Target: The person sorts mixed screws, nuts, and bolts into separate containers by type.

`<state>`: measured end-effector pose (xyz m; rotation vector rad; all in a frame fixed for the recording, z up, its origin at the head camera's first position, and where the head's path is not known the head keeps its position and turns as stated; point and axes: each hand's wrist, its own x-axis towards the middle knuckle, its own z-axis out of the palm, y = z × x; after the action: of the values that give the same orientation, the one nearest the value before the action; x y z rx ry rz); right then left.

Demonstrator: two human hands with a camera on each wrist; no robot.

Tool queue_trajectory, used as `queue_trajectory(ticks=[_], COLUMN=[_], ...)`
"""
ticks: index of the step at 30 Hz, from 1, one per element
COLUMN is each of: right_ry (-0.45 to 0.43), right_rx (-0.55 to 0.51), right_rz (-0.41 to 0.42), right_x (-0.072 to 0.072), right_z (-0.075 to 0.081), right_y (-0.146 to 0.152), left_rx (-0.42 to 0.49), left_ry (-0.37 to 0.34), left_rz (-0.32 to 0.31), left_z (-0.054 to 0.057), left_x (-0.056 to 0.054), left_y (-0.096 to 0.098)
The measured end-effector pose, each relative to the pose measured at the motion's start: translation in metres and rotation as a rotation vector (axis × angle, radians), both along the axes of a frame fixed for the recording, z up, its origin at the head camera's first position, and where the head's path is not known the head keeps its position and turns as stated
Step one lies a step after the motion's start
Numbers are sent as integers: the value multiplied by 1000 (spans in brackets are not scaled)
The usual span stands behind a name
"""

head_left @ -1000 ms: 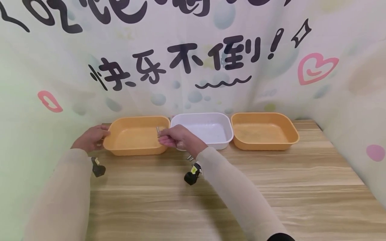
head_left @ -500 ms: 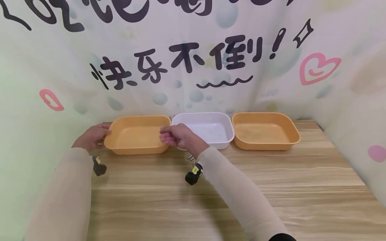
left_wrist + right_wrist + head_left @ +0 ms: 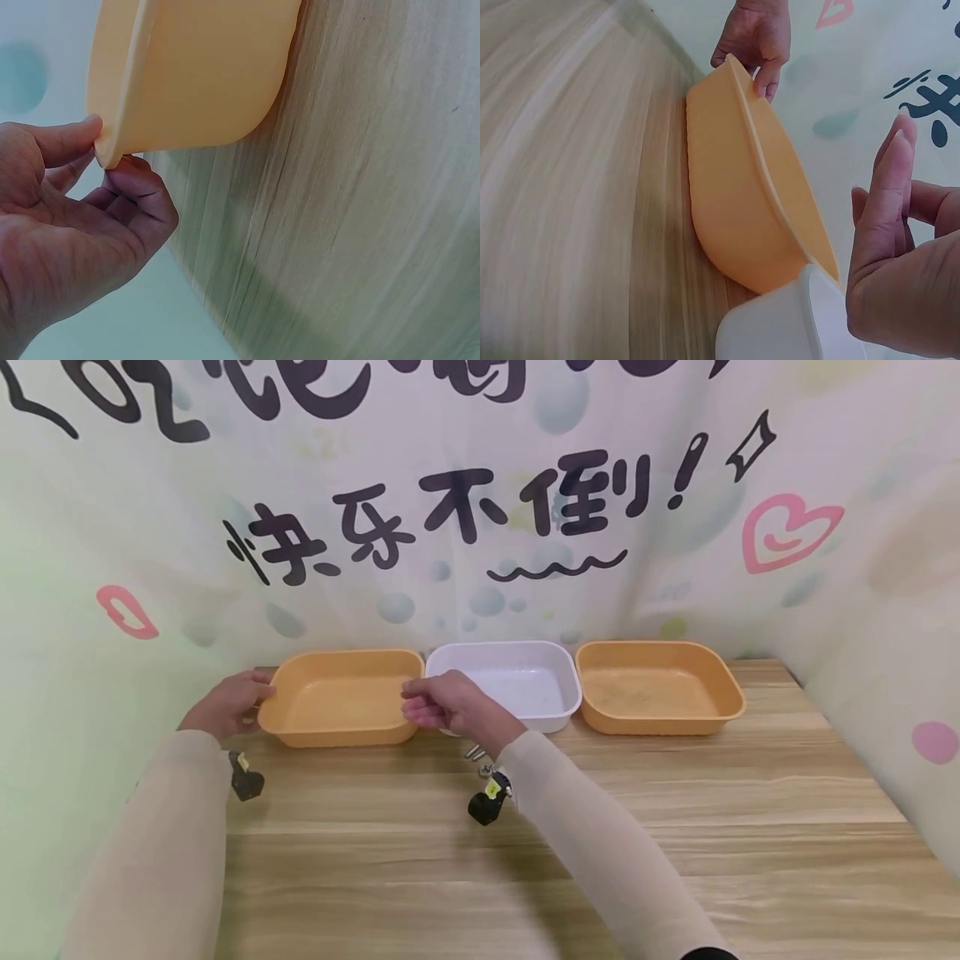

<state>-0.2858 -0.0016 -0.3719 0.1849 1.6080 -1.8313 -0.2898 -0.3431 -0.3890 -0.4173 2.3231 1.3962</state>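
Observation:
My left hand [image 3: 228,703] pinches the outer rim of an orange plastic basin [image 3: 300,737] at the left. In the left wrist view, the thumb lies on one side of the basin's rim [image 3: 139,82] and curled fingers on the other. Over the basin's right end hovers my right hand [image 3: 446,700], close to the white basin [image 3: 551,723]. In the right wrist view, several fingers [image 3: 885,202] are fairly straight and nothing shows between them. Small metal pins [image 3: 474,752] and a round metal piece [image 3: 486,770] lie on the table near my right wrist.
A second orange basin [image 3: 660,724] stands right of the white one, all three in a row along the back. Behind them hangs a printed cloth [image 3: 480,602]. The wooden table [image 3: 375,860] extends toward me.
The small metal piece in my right fingertips one second ago is out of sight. My right hand has shifted slightly right, uncovering the round metal piece. My left hand keeps its grip.

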Motion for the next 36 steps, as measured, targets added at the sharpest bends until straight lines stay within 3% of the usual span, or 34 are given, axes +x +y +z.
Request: queue_trajectory(ticks=[10, 16, 28, 36], right_ry=[75, 182, 314, 350], right_rx=[104, 176, 346, 428], right_rz=[70, 105, 254, 301], right_x=[9, 19, 34, 40], right_z=[-6, -10, -22, -28], right_y=[21, 40, 68, 74], left_rx=[8, 8, 2, 7], left_ry=[6, 7, 32, 34], left_rz=[-16, -13, -18, -17], left_z=[-2, -2, -2, -1], left_x=[3, 5, 3, 3], left_y=[-4, -3, -5, -4])
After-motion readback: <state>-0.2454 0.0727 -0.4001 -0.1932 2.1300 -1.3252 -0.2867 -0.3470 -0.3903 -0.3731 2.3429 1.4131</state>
